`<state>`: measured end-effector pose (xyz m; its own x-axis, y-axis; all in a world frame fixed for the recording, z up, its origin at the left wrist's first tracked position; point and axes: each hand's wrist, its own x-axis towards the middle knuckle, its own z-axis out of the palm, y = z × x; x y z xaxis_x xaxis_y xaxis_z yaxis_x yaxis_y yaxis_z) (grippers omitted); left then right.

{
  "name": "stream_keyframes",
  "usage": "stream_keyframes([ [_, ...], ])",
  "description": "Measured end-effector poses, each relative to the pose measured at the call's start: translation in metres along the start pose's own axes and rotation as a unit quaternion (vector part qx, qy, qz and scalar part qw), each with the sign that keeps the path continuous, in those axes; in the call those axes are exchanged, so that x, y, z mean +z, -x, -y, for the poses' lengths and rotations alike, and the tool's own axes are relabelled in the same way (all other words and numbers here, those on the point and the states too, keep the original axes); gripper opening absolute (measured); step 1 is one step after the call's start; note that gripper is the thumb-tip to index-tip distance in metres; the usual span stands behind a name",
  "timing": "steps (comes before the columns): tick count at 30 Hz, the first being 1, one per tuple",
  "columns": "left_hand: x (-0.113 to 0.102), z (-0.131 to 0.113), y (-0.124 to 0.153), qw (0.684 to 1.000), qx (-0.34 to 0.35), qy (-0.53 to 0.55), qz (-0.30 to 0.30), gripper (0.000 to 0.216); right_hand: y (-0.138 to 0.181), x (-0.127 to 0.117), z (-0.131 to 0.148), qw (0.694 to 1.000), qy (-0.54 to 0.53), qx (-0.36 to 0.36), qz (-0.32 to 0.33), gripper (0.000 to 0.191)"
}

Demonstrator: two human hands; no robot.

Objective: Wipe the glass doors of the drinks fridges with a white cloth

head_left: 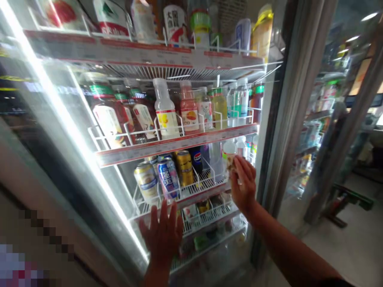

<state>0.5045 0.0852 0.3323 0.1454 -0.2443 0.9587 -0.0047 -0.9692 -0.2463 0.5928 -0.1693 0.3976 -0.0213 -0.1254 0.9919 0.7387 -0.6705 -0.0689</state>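
Pinching a small pale-and-brown item (230, 164) between thumb and fingers of the right hand (244, 185), right of centre in the frame, before the can shelf of the drinks cooler (271, 139). Left hand (163, 231) at lower centre: fingers spread apart, gripping nothing visible, just below the blue-and-pink can (168, 177) in the frame.

To do this well, probably: pinch firmly enough against a drop, without crushing. Turn the wrist slowly, with room left beside the metal upright (295, 103) at right. Watch for the white-topped container (229, 146) just above the item in the frame. Use the left hand flat, for steadying only; avoid leaning on the shelf edge (206, 194) or brushing the gold can (185, 168) and the Pepsi bottle (196, 157).

Hard to read: the item itself, small, blurred, partly covered by fingers. Can't tell cloth from wrapper or food. Can't tell about a glass pane in front of the shelves, nor about contact at either palm. Cut off: left forearm at the bottom edge, top-row bottles (176, 26) at the top edge. Too dim for naming: goods on the lowest shelf (206, 239). Washed out by glare: area around the light strip (60, 107), left. Pixelated: patch (18, 263) at lower left.
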Motion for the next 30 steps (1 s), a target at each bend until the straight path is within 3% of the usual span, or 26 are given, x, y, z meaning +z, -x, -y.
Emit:
stream_keyframes([
  [4, 0.002, -0.002, 0.0, 1.0, -0.015, 0.009, 0.0, 0.071, 0.041, -0.005, 0.02, 0.988, -0.07, -0.086, 0.112, 0.058],
  [6, 0.003, -0.003, -0.001, 1.0, -0.011, 0.015, -0.005, 0.071, 0.043, -0.007, 0.021, 0.98, -0.09, -0.101, 0.147, 0.058],
  [11, 0.002, -0.005, -0.003, 1.0, -0.021, 0.023, -0.006, 0.073, -0.001, -0.002, 0.002, 0.999, -0.021, -0.017, 0.038, 0.062],
  [13, 0.003, -0.005, -0.003, 0.999, -0.02, 0.024, -0.011, 0.071, 0.004, 0.001, 0.002, 0.999, -0.008, -0.022, 0.024, 0.064],
  [15, 0.003, -0.005, -0.003, 1.0, -0.012, 0.02, -0.017, 0.07, 0.026, 0.0, 0.008, 0.997, -0.026, -0.056, 0.045, 0.062],
  [17, 0.004, -0.004, -0.003, 1.0, -0.005, 0.014, -0.021, 0.07, 0.048, -0.003, 0.013, 0.985, -0.065, -0.107, 0.116, 0.059],
  [19, 0.004, -0.005, -0.003, 1.0, -0.001, 0.008, -0.022, 0.07, 0.053, -0.006, 0.012, 0.976, -0.089, -0.131, 0.153, 0.056],
  [24, 0.002, -0.008, -0.005, 1.0, -0.025, 0.006, -0.019, 0.069, 0.007, -0.003, -0.006, 0.998, -0.037, -0.044, 0.036, 0.061],
  [26, 0.002, -0.009, -0.004, 0.999, -0.032, 0.005, -0.015, 0.071, 0.006, -0.002, -0.005, 0.999, -0.031, -0.025, 0.019, 0.062],
  [28, 0.002, -0.009, -0.003, 1.0, -0.027, 0.001, -0.013, 0.071, 0.024, -0.004, 0.002, 0.997, -0.049, -0.034, 0.048, 0.061],
  [30, 0.002, -0.008, -0.002, 1.0, -0.02, -0.004, -0.016, 0.07, 0.046, -0.009, 0.009, 0.983, -0.082, -0.098, 0.134, 0.057],
])
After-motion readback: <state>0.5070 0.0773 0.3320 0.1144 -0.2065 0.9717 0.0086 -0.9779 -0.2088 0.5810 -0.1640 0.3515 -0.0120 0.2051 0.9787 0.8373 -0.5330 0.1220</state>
